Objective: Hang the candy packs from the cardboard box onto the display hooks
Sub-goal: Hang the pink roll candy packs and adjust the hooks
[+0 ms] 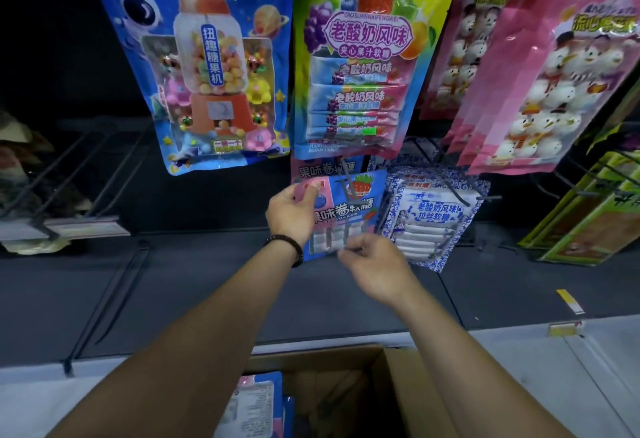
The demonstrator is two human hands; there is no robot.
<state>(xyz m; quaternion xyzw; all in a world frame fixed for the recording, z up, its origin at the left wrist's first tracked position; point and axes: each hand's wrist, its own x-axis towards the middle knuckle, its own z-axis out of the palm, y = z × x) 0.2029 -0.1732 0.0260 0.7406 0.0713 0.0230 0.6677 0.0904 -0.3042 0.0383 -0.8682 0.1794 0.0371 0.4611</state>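
A blue and pink candy pack [349, 211] with a strawberry picture is held up at a display hook [349, 193], whose dark prong crosses the pack's upper middle. My left hand [291, 218] pinches the pack's top left corner. My right hand [374, 264] grips its bottom edge. Another pack of the same kind [325, 167] hangs just behind it. The open cardboard box [391, 389] sits at the bottom centre, with more packs [256, 403] lying in its left side.
A blue gumball-machine pack [211, 67], a green yogurt-candy pack [360, 57] and pink snowman packs [533, 84] hang above. A blue-white patterned pack [429, 219] hangs right of my hands. Bare wire hooks [79, 157] stick out at left. Green packs [588, 216] hang far right.
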